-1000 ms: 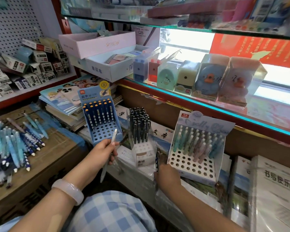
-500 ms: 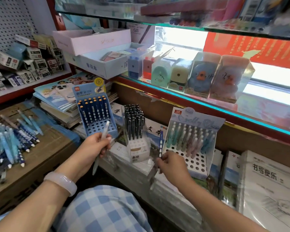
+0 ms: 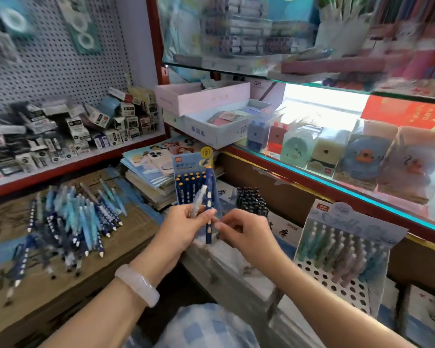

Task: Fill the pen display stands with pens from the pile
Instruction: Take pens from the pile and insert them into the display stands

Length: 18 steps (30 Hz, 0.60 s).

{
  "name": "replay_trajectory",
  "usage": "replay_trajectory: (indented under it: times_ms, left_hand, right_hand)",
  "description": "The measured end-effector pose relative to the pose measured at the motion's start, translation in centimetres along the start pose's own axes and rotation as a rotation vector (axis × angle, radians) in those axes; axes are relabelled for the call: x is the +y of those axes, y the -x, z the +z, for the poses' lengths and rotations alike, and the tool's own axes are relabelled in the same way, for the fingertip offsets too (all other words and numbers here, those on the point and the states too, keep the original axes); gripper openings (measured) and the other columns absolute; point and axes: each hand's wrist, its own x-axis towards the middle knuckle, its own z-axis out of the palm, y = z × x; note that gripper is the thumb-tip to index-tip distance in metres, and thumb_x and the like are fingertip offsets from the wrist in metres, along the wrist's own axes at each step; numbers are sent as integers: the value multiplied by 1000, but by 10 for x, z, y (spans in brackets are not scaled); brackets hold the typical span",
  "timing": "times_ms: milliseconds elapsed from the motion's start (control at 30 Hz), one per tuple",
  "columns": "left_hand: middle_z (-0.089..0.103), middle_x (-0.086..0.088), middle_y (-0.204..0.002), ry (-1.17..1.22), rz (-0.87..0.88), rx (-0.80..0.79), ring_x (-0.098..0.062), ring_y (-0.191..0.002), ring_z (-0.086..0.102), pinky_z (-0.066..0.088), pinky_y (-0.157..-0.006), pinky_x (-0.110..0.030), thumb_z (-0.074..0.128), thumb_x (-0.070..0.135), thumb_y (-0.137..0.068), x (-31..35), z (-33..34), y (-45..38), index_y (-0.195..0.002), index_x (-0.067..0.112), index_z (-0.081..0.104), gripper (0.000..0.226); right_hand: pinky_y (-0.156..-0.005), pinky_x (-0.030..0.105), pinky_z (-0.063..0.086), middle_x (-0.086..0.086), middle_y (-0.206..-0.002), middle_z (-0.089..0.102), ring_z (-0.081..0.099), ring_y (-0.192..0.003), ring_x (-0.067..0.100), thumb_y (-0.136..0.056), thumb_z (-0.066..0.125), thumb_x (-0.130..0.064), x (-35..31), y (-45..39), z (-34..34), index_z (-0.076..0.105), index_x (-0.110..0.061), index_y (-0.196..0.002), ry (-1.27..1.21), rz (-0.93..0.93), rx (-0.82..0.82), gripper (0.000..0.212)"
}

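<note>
Left hand (image 3: pixel 183 227) grips two pens (image 3: pixel 208 217), right hand (image 3: pixel 246 232) pinching one, cardboard box (image 3: pixel 126 237) with pen pile (image 3: pixel 70 222) left of fingers, shop shelves around.

Single head-worn view, facing forward and down, close over hands (image 3: pixel 211 227), shop shelves beyond

Lower half of blue display stand (image 3: pixel 186 182) is being hidden by both hands; upper-shelf goods (image 3: pixel 249 38) are being blurred; pastel stand (image 3: pixel 337 247) print is being left illegible.

navy pen (image 3: pixel 208 217) with pale spots, blue-white checked cloth (image 3: pixel 211 325)
</note>
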Motion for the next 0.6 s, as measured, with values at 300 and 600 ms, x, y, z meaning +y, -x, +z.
replay_trajectory:
  times_ms: [300, 600]
  left_hand:
    - [68, 4, -60, -149, -35, -40, -6, -58, 60, 44, -64, -25, 69, 8, -80, -18, -47, -10, -67, 13, 70, 15]
    - [50, -5, -65, -137, -177, 228, -13, -53, 44, 37, -52, -24, 45, 29, -97, -24, -91, -38, -93, 11, 64, 26]
  right_hand:
    - [-62, 25, 52, 0, -68, 66, 58, -59, 8, -90, 61, -25, -27, -73, 25, 66, -13, -91, -250, 36, -51, 13]
    - [-79, 42, 56, 0, -86, 69, 67, -79, 17, -95, 52, -22, -7, -136, 39, 56, -20, -102, -184, 58, 173, 9]
